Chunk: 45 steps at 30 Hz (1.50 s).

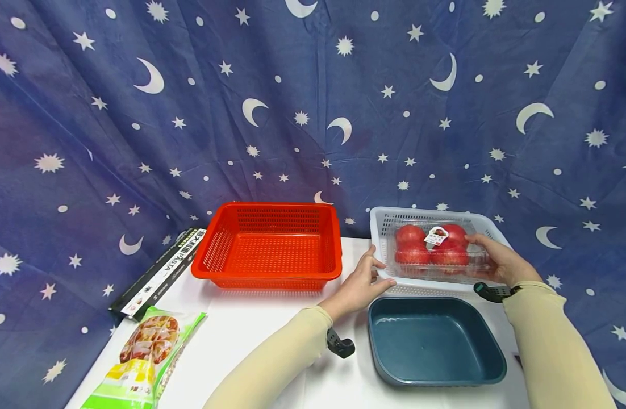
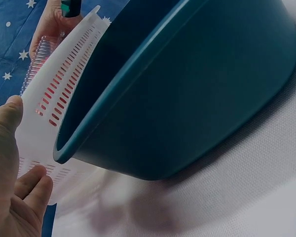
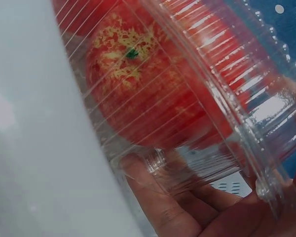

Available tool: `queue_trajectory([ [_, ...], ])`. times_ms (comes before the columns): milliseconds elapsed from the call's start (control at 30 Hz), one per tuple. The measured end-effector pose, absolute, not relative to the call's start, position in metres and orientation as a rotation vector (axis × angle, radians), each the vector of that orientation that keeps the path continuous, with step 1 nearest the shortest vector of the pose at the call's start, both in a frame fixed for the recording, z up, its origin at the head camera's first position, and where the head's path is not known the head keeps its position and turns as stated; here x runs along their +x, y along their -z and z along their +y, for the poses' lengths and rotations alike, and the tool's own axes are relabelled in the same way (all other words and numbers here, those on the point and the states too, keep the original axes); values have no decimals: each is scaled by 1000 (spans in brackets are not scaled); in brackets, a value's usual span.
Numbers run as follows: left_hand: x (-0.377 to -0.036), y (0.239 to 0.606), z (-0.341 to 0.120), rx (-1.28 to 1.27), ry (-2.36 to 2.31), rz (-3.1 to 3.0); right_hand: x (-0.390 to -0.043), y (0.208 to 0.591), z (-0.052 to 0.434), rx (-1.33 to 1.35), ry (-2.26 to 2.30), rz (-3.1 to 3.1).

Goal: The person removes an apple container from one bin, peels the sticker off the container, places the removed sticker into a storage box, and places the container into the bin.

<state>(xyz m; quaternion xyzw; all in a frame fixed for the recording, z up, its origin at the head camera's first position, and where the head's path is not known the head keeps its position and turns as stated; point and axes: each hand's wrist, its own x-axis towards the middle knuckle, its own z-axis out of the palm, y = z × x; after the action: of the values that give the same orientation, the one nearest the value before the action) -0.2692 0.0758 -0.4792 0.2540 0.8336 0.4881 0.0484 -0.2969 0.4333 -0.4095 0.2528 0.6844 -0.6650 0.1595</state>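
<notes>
A clear plastic clamshell pack (image 1: 479, 262) with several red apples (image 1: 412, 254) and a white label lies tilted in the white slotted basket (image 1: 489, 222). My right hand (image 1: 504, 262) grips the pack's right end. From close by, the right wrist view shows one apple (image 3: 138, 84) through the ribbed plastic, with fingers (image 3: 163, 210) curled under the pack's end. At the basket's front left corner is my left hand (image 1: 358, 285), thumb and fingers spread and touching its outer side. In the left wrist view the thumb (image 2: 9, 113) rests near the rim.
A dark teal tub (image 1: 430, 382) stands in front of the white basket. Left of it sits a red slotted basket (image 1: 272, 281). A black and white pasta box (image 1: 159, 275) and a green and yellow food bag (image 1: 144, 358) lie at the table's left. A starry blue curtain (image 1: 292, 85) hangs behind.
</notes>
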Motion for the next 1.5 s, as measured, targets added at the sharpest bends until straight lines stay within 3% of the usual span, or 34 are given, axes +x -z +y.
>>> queue_trajectory([
  [1500, -270, 480, 76, 776, -1522, 2487, -262, 369, 439, 643, 2076, 1850],
])
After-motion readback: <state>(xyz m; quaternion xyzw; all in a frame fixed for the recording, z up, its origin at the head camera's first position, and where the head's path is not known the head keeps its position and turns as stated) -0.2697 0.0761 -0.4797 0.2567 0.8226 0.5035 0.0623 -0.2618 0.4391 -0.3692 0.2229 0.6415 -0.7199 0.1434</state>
